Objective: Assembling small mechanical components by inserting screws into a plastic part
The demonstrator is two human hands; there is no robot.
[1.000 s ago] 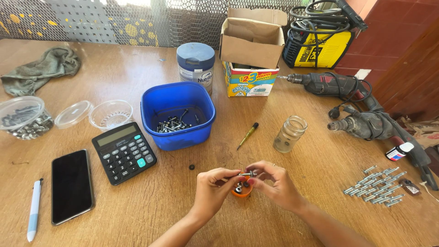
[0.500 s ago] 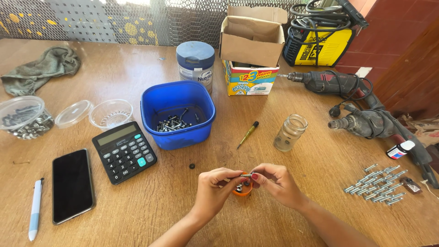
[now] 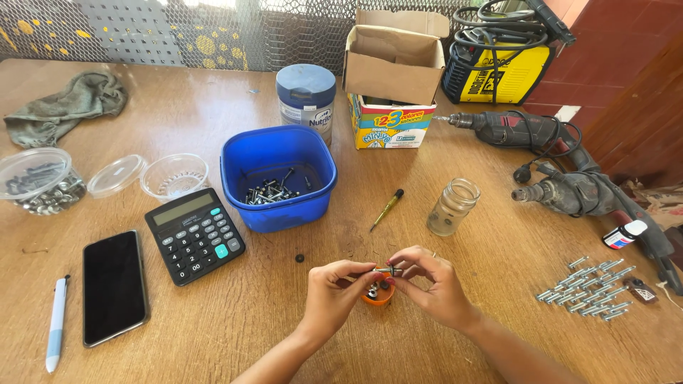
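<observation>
Both hands pinch one small bolt at lower centre: left hand and right hand each closed on an end, above the orange cap. Looks like nut-threading; next needs steady twist, aligned.

Workshop bench, by the look of what surrounds me. I sit at a worn wooden table backed by wire mesh at 12 o'clock. At 2 o'clock, a yellow welding machine with coiled cables; below it, at 3 o'clock, two corded power drills. A row of sorted bolts lies at 4 o'clock. Dead ahead, a blue tub of loose screws; a screwdriver just right of it. At 10 o'clock, a greasy rag and a clear container of hardware.
</observation>
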